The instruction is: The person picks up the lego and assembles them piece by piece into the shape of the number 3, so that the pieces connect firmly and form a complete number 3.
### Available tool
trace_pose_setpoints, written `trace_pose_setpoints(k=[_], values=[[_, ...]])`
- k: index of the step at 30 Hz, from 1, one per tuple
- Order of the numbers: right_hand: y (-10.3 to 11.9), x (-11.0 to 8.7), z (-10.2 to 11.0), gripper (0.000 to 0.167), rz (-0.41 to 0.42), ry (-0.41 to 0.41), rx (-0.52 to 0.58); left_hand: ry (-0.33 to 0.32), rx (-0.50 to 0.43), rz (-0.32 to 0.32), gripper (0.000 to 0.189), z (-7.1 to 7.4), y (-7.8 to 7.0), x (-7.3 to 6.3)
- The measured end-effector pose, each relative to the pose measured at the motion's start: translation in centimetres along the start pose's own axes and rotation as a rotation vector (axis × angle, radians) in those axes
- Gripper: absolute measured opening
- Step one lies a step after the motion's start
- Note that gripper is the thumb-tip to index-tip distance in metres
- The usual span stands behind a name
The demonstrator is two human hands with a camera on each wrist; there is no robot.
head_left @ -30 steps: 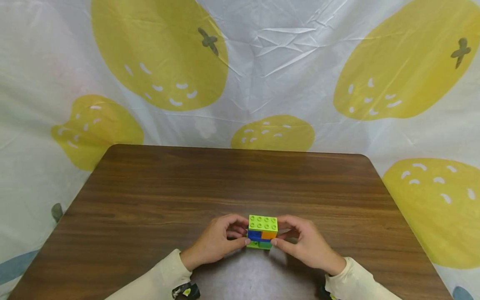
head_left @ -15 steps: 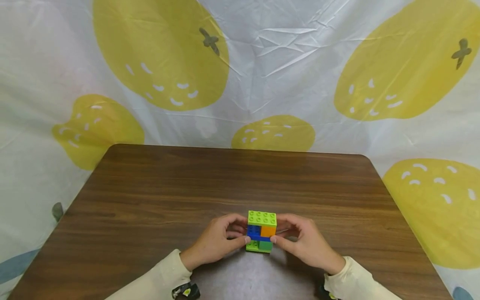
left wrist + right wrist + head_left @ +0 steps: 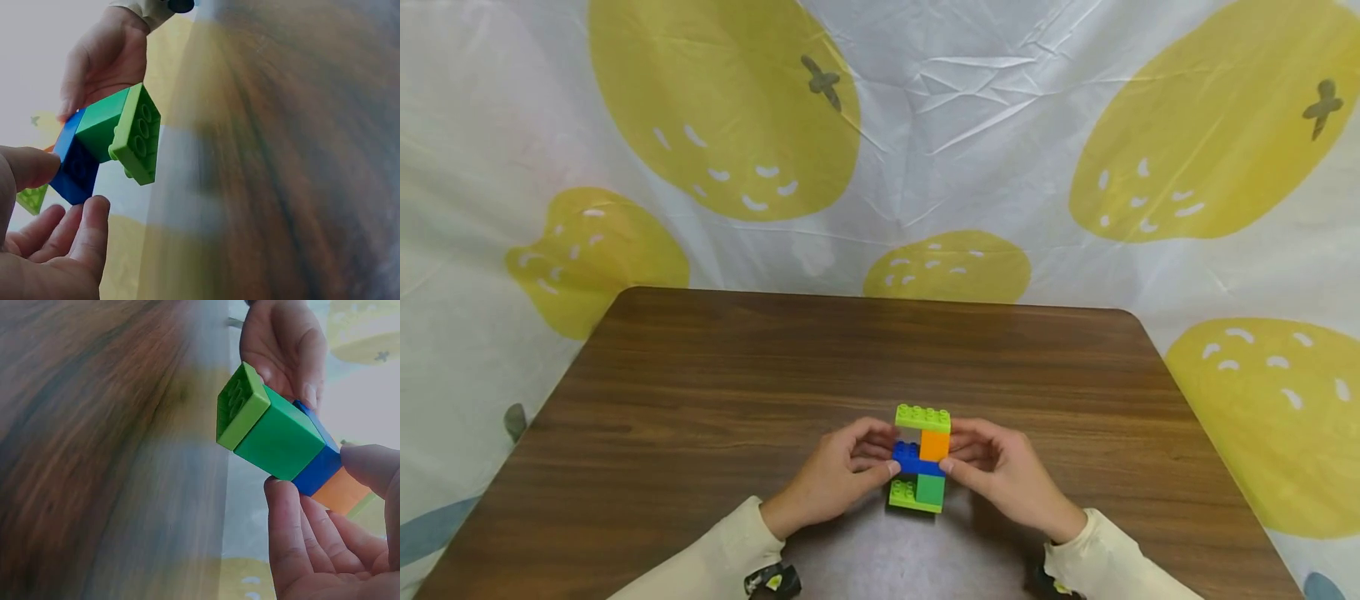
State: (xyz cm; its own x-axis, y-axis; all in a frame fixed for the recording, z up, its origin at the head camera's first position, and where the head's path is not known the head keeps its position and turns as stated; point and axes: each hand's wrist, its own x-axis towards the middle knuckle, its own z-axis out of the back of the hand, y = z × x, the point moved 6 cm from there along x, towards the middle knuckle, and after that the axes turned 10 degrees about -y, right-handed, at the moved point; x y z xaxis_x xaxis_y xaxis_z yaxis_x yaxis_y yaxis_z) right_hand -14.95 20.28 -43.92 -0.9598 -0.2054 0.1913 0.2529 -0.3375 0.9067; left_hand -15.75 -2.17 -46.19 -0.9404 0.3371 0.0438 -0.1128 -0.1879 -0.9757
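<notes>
Both hands hold a small stack of toy building bricks off the table, its underside showing in the wrist views. From the top, it has a lime plate [image 3: 922, 419], an orange brick [image 3: 934, 446], a blue plate [image 3: 917, 466], a green brick [image 3: 929, 490] and a second lime plate [image 3: 910, 503]. Gaps show on the left side, above and below the blue plate. My left hand [image 3: 838, 479] pinches the blue plate's left end between thumb and fingers. On the right end, my right hand [image 3: 1011, 479] grips with its thumb at the blue plate and its fingers behind the stack.
A brown wood-grain table [image 3: 737, 375] lies under the hands. Behind it hangs a pale cloth [image 3: 962, 150] printed with large yellow fruit. Pale sleeves [image 3: 722, 542] and dark wrist straps [image 3: 772, 581] are at the front edge of view.
The stack has tilted back, its top away from me and its bottom toward me, so more of its front face shows. Both hands keep their hold and have shifted only slightly.
</notes>
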Motion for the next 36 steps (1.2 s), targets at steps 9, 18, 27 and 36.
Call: trace_pose_setpoints(k=[9,18,27,36], values=[[-0.8,0.5,-0.4,0.053,-0.113,0.013,0.112,-0.034,-0.013,0.02,0.059,0.3,0.0,0.0],[-1.0,1.2,-0.8,0.053,-0.136,-0.024,0.128,-0.051,-0.05,0.015,0.068,0.8,0.1,0.1],[-1.3,1.8,-1.1,0.052,-0.134,-0.02,0.121,-0.05,-0.047,0.035,0.068,1.0,0.3,0.4],[-1.2,2.0,-1.2,0.06,-0.153,0.009,0.122,-0.059,-0.058,0.059,0.068,1.2,0.6,0.8]])
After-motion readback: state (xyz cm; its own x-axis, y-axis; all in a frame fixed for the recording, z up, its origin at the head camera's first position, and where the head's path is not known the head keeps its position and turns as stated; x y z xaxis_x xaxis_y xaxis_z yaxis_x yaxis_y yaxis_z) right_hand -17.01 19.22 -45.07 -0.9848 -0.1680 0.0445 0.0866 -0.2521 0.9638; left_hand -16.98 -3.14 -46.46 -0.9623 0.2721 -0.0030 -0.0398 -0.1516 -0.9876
